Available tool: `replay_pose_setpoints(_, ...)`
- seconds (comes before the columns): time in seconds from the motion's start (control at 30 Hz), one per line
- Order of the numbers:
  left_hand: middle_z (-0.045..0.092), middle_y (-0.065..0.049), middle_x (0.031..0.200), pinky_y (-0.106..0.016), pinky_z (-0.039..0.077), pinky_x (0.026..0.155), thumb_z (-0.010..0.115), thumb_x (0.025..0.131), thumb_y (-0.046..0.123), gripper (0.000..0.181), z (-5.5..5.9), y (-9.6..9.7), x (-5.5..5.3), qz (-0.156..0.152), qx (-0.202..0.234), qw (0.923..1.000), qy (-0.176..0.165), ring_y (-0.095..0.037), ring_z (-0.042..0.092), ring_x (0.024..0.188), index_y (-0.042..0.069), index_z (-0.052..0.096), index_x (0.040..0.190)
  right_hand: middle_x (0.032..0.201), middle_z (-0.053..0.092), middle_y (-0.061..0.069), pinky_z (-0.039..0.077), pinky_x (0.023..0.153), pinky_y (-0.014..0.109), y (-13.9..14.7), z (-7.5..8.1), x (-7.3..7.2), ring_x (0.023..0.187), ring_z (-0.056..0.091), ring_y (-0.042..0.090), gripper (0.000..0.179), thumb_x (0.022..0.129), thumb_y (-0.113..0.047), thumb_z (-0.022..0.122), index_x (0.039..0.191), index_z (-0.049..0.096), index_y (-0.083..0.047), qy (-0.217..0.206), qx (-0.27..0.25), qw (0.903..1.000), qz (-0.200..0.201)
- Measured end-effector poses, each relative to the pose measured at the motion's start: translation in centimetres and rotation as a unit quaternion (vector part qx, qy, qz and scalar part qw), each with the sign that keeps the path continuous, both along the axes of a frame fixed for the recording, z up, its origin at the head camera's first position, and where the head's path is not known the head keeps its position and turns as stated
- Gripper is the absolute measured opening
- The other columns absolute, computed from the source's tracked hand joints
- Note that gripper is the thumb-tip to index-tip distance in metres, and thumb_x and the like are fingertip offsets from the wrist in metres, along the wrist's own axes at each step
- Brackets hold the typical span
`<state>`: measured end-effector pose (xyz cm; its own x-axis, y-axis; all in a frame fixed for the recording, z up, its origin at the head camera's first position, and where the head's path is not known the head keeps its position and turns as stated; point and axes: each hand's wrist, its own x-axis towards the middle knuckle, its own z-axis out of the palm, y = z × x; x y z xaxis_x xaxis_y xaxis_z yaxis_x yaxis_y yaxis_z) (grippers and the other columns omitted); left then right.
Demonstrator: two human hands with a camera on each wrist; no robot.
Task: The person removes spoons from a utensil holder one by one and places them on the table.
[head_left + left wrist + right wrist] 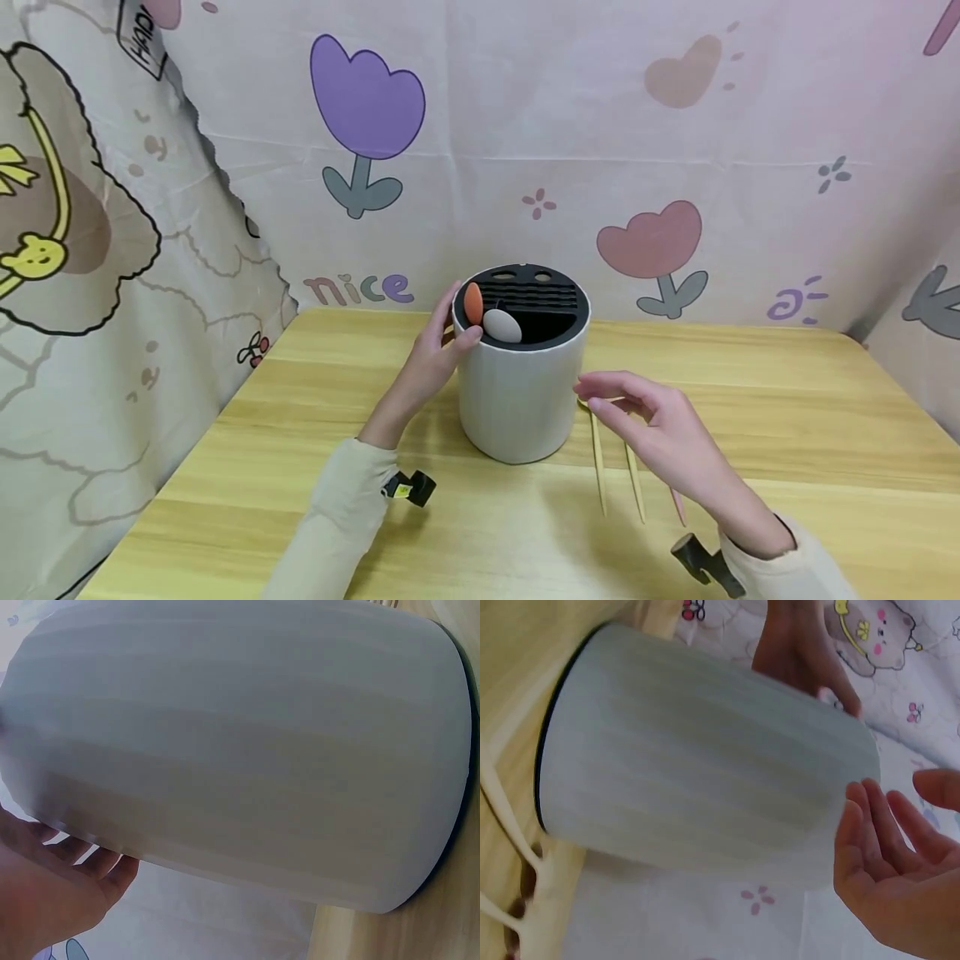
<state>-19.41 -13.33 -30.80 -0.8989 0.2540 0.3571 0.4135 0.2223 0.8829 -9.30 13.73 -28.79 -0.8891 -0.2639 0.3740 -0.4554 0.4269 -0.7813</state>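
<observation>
A white ribbed utensil holder (517,400) with a black slotted top (534,296) stands upright on the table. An orange oval head (473,304) and a pale grey oval head (502,326) stick up from its front left opening. My left hand (438,342) grips the holder's upper left side, thumb at the front of the rim, fingers round the far side. Just right of the holder hovers my right hand (660,425), fingers loosely bent and holding nothing. Beneath it lie slim yellowish utensils (598,467) and a pink one (678,506), their far ends partly hidden by the hand.
The wood-grain table (330,400) reaches back to a printed cloth (480,167) hanging behind it. Another cloth (112,375) hangs along the left side. Black wrist cameras (408,487) sit on both sleeves.
</observation>
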Motion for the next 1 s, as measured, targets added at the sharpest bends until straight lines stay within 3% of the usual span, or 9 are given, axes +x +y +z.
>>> replay_pose_setpoints(0.13,0.025,-0.007,0.157,-0.05,0.028,0.11,0.052,0.089,0.039,0.078,0.1,0.6,0.0,-0.004,0.003,1.0,0.002,-0.025,0.028,0.14,0.015,0.019,0.155,0.111,0.07,0.002,0.054,0.078,0.026,-0.3,0.5,-0.1,0.099,0.066,0.014,0.022,0.094,-0.009,0.061,0.115,0.068,-0.004,0.004,-0.035,0.9991,0.022)
replay_pose_setpoints(0.27,0.025,-0.008,0.156,-0.051,0.028,0.11,0.051,0.088,0.039,0.079,0.2,0.8,-0.1,-0.006,0.005,0.9999,0.008,-0.026,0.028,0.14,0.012,0.019,0.155,0.112,0.069,0.008,0.058,0.07,0.034,-1.0,2.9,-0.6,0.096,0.067,0.022,0.023,0.094,-0.006,0.06,0.115,0.067,0.0,-0.004,-0.071,0.9957,0.06)
replay_pose_setpoints(0.4,0.025,-0.01,0.156,-0.051,0.028,0.11,0.051,0.089,0.039,0.079,0.1,0.7,-0.1,-0.007,0.006,0.9999,0.007,-0.027,0.028,0.14,0.011,0.018,0.155,0.108,0.07,0.008,0.058,0.064,0.033,-2.3,5.4,-2.7,0.091,0.068,0.022,0.024,0.093,-0.007,0.061,0.115,0.068,-0.002,-0.009,-0.021,0.9976,0.065)
replay_pose_setpoints(0.53,0.026,-0.009,0.156,-0.05,0.028,0.11,0.052,0.089,0.039,0.079,-0.1,0.3,0.0,-0.001,0.007,1.0,-0.001,-0.025,0.029,0.139,0.012,0.019,0.155,0.107,0.071,0.009,0.056,0.057,0.032,-4.4,7.0,-5.0,0.089,0.068,0.018,0.029,0.091,-0.013,0.064,0.119,0.068,-0.003,-0.049,0.053,0.9956,0.06)
replay_pose_setpoints(0.63,0.026,-0.008,0.156,-0.049,0.028,0.111,0.052,0.089,0.039,0.078,-0.1,0.2,0.0,-0.001,0.004,1.0,-0.007,-0.025,0.03,0.139,0.015,0.018,0.156,0.104,0.071,0.01,0.055,0.052,0.034,-5.6,7.4,-5.9,0.083,0.068,0.017,0.032,0.089,-0.014,0.068,0.118,0.069,-0.001,-0.074,0.083,0.9919,0.06)
replay_pose_setpoints(0.87,0.026,-0.009,0.156,-0.05,0.028,0.11,0.052,0.088,0.039,0.079,0.1,0.3,0.1,-0.003,0.003,1.0,-0.002,-0.026,0.031,0.138,0.015,0.018,0.156,0.093,0.073,0.012,0.053,0.047,0.035,-6.1,7.6,-7.1,0.067,0.064,0.016,0.021,0.086,-0.004,0.069,0.105,0.072,0.002,-0.066,0.098,0.9901,0.076)
replay_pose_setpoints(1.0,0.024,-0.011,0.156,-0.051,0.028,0.11,0.052,0.089,0.037,0.079,0.1,0.1,0.1,-0.003,0.003,1.0,0.002,-0.028,0.03,0.139,0.013,0.018,0.156,0.095,0.072,0.015,0.054,0.049,0.034,-5.9,7.6,-7.3,0.072,0.066,0.017,0.022,0.086,-0.002,0.069,0.106,0.07,0.005,-0.071,0.098,0.9892,0.083)
